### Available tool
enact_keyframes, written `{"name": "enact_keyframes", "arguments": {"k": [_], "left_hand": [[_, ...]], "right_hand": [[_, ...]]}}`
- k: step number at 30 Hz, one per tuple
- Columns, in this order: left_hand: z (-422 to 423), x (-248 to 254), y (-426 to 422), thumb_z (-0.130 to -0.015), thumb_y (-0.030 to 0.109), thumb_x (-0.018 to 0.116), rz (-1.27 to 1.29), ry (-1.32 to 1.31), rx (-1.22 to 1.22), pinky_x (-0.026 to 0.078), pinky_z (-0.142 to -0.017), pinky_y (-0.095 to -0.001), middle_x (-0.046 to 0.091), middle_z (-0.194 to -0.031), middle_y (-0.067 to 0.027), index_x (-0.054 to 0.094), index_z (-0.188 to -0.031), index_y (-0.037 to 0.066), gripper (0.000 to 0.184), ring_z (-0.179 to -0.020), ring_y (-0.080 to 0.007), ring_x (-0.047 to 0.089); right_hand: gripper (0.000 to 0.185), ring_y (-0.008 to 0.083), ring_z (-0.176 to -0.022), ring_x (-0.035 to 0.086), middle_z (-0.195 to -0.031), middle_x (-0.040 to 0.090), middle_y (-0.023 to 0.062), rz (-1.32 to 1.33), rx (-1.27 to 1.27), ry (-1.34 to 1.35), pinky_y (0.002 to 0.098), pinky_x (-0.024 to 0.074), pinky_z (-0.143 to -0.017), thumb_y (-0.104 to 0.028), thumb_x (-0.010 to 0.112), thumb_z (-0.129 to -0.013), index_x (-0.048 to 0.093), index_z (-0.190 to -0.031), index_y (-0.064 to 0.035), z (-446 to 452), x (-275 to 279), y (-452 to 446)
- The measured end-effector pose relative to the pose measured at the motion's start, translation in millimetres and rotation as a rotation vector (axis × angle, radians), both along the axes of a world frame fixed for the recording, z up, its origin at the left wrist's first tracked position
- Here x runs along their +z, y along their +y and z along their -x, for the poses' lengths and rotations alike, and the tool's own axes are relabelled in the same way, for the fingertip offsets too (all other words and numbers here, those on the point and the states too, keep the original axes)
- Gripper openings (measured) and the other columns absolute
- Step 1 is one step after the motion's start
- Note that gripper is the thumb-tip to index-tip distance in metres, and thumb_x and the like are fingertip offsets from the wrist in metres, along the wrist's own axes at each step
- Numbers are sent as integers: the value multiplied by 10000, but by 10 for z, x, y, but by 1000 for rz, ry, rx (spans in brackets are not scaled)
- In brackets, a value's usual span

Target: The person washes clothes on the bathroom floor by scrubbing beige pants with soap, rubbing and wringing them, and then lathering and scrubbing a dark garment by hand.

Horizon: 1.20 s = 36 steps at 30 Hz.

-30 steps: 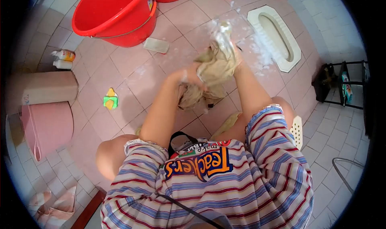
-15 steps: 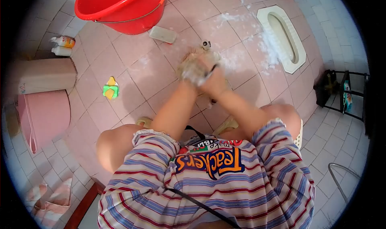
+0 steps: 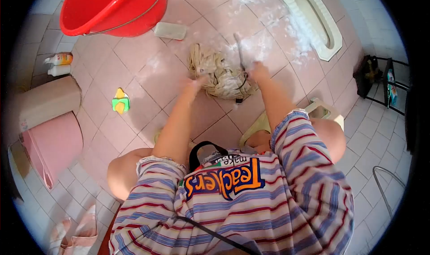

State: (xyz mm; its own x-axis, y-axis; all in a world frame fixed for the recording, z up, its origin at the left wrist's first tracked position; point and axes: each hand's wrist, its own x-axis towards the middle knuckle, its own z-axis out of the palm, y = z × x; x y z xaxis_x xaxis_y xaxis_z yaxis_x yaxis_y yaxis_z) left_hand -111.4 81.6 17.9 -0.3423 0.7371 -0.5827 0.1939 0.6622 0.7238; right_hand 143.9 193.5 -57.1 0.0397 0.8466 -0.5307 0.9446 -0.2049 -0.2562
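Note:
A crumpled beige cloth item [image 3: 224,78] with a dark cord lies on the pink tiled floor between my hands, with whitish patches on it. My left hand [image 3: 193,85] is at its left edge, smeared by motion, so its grip does not show. On the other side, my right hand [image 3: 258,72] is beside the cloth's right edge near the dark cord. Its fingers are blurred too, and I cannot tell whether it touches the cloth.
A red bucket [image 3: 121,24] stands at the upper left, beside a pale rectangular block [image 3: 170,30]. A squat toilet [image 3: 316,20] lies at the upper right, with white suds [image 3: 301,33] near it. Left are a green-and-yellow item [image 3: 120,101] and a pink bin [image 3: 56,141]. A black rack [image 3: 380,82] stands right.
My hands, together on the bunched cloth before, have moved apart to its two sides. The cloth now lies more spread out. The whole view has shifted slightly.

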Motion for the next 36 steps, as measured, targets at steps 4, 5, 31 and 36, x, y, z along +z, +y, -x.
{"name": "enact_keyframes", "arguments": {"k": [4,5,31,36], "left_hand": [[49,-321,375,-811,444,645,-354,507,-35,270,-1061,-465,434,-1330,-232,480,-1304,72,639,-1255,-377,380],[-68,-491,460,-809,457,625,-356,528,-154,268,-1049,-480,416,-1335,-247,483,-1303,83,636,-1249,-393,370],[-333,-355,626,-879,315,520,-70,378,-287,468,-699,-426,649,-855,-150,632,-864,44,294,-841,-328,607],[-297,-48,1005,-887,332,561,-888,17,445,468,-726,-376,663,-904,-139,612,-980,12,337,-838,-229,622]], "right_hand": [[612,346,-1253,420,-1347,462,193,-434,-547,-21,457,333,-1038,-475,628,-808,478,-1322,-180,247,-78,-349],[570,343,-1291,362,-1381,425,175,-410,-386,32,485,295,-1049,-455,601,-836,479,-1326,-191,287,-503,-466],[263,293,-763,580,-717,607,109,-165,114,203,430,416,-674,-323,540,-811,622,-692,-103,1162,418,-62],[167,284,-745,567,-733,592,93,-895,322,377,417,420,-650,-262,581,-785,605,-694,-124,1088,966,-7]]}}
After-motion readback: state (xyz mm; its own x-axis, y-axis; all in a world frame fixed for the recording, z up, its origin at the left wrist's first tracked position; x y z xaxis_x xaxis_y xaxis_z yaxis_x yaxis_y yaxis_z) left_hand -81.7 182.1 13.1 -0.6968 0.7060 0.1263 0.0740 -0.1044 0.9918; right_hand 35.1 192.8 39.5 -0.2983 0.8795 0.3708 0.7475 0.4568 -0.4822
